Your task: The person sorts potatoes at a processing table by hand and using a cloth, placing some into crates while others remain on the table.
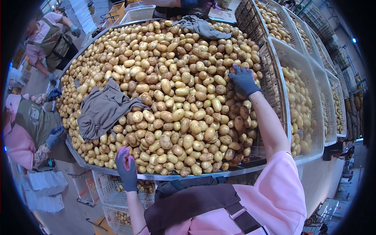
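Observation:
A broad heap of potatoes (pixel 176 114) fills the metal-rimmed table (pixel 176 177) before me. My right hand (pixel 245 80), in a dark glove with pink on the fingers, reaches to the heap's right side. Its fingers are spread over potatoes near the crates; the palm side is hidden, so I cannot tell whether it grips one. My left hand (pixel 127 169), gloved alike, is at the near rim, its fingers slightly curled and apart, with no potato visible in it. A crumpled grey cloth (pixel 102 110) lies on the potatoes at left, another grey cloth (pixel 202 26) at the far side.
White plastic crates of potatoes (pixel 298 108) line the right side, close to my right arm. Below the near rim stands another crate (pixel 107 188) with potatoes. Gloved co-workers stand at the left (pixel 32 132), far left (pixel 51 41) and far side (pixel 176 6).

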A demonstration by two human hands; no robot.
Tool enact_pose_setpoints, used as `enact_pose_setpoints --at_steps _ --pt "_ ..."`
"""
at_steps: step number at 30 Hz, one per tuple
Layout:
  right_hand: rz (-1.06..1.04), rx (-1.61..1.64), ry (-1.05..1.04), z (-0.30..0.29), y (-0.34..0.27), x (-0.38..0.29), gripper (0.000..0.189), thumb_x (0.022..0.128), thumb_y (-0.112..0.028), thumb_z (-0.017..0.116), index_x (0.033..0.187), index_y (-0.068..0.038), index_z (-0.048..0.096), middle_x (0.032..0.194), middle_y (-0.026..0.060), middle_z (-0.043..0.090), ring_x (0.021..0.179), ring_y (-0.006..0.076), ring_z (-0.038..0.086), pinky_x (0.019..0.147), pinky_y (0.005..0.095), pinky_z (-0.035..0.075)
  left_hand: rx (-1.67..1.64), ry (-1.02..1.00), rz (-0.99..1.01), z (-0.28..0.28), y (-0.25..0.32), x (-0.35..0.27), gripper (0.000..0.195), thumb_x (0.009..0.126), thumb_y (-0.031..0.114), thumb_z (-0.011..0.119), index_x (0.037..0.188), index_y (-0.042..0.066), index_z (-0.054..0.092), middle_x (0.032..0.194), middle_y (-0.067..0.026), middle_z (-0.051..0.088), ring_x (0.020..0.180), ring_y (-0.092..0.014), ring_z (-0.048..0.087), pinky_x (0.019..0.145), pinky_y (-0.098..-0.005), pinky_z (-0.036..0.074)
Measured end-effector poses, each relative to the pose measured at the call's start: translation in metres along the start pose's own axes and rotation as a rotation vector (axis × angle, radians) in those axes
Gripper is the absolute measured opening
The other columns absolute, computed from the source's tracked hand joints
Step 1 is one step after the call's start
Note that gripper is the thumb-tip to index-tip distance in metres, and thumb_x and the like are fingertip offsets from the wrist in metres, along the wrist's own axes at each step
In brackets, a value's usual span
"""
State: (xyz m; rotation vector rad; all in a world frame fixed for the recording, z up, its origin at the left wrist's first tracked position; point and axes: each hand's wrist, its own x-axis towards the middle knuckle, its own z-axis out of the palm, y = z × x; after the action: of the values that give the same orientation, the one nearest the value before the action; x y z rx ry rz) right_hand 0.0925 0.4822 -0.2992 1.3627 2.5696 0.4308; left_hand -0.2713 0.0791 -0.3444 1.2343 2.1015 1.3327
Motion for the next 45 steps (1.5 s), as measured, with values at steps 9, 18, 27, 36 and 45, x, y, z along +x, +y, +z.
enact_pose_setpoints --at_steps 9,18,27,36,45 --pt "0.204 -0.143 -0.251 0.007 -0.02 0.024 0.043 0.076 -0.02 0.059 0.118 -0.013 0.061 0.151 0.0052 0.025 0.121 0.0302 0.043 0.097 0.055 0.034 0.109 -0.088 0.203 0.036 0.028 0.011 0.025 0.082 0.008 0.06 0.107 0.006 0.059 0.112 -0.0111 0.059 0.11 -0.029 0.053 0.1 -0.0418 0.036" --pt "0.009 -0.03 -0.028 -0.011 -0.016 -0.003 0.021 0.072 -0.023 0.062 0.09 -0.014 0.068 0.138 0.0099 0.044 0.103 0.0291 0.05 0.082 0.0444 0.042 0.004 -0.148 0.111 0.051 0.032 -0.013 0.023 0.081 0.007 0.061 0.104 0.007 0.06 0.106 -0.012 0.061 0.102 -0.032 0.056 0.094 -0.0391 0.042" --pt "-0.35 0.599 0.313 -0.108 -0.117 -0.041 0.031 0.066 -0.028 0.071 0.087 -0.011 0.055 0.124 0.0145 0.05 0.108 0.0353 0.048 0.088 0.0463 0.04 -1.228 -0.245 -0.45 0.086 0.072 0.023 0.037 0.097 0.025 0.045 0.126 0.003 0.05 0.126 -0.0109 0.052 0.117 -0.025 0.051 0.101 -0.0394 0.04" --pt "-0.788 0.815 0.038 -0.133 -0.24 -0.095 0.065 0.079 -0.031 0.068 0.134 -0.011 0.041 0.135 0.0138 0.044 0.124 0.0333 0.042 0.105 0.0425 0.034 -1.234 0.092 -0.435 0.008 0.028 -0.035 0.032 0.096 0.027 0.043 0.119 0.008 0.055 0.118 -0.0071 0.057 0.106 -0.018 0.055 0.085 -0.0296 0.048" --pt "-0.183 0.538 0.235 -0.054 -0.072 -0.05 0.026 0.08 -0.015 0.057 0.106 -0.011 0.062 0.095 0.0125 0.064 0.086 0.0324 0.061 0.074 0.042 0.049 -0.123 0.742 -0.727 -0.163 -0.13 -0.284 0.041 0.094 0.03 0.046 0.126 0.005 0.049 0.123 -0.0095 0.052 0.111 -0.024 0.052 0.092 -0.0369 0.044"
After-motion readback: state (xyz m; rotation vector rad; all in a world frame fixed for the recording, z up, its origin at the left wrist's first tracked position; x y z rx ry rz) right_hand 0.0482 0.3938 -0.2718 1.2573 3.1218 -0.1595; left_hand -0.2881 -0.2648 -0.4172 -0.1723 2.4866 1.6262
